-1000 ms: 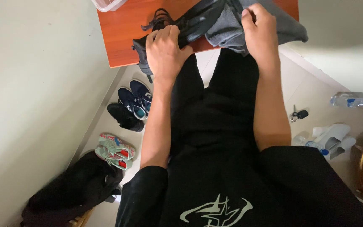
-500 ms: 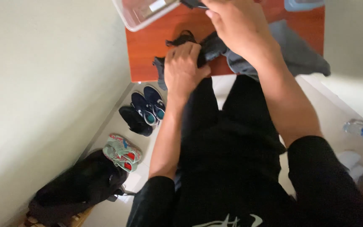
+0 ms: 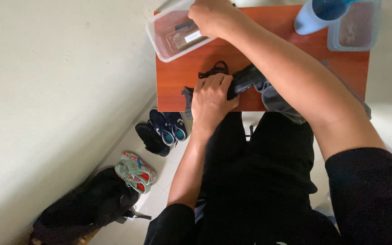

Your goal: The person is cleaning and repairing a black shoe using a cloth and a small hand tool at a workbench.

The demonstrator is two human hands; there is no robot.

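Note:
A dark grey garment (image 3: 275,97) with a black strap lies bunched on the near edge of a reddish-brown table (image 3: 182,72) and hangs over it. My left hand (image 3: 212,97) presses down on the garment's left part, fingers curled into the cloth. My right hand (image 3: 212,17) reaches across to the table's far left corner. It is at the rim of a clear plastic box (image 3: 171,41) that holds small dark items and a white label. The right hand's fingers are turned away, so what they hold is hidden.
A light blue cup (image 3: 311,16) and a second clear container (image 3: 355,27) stand at the table's far right. On the floor by the left wall are dark shoes (image 3: 159,131), green and red sneakers (image 3: 134,172) and a black bag (image 3: 87,208).
My right hand has left the garment and moved forward and left to the clear box. The view has tilted forward, showing more of the table. My left hand stays on the garment.

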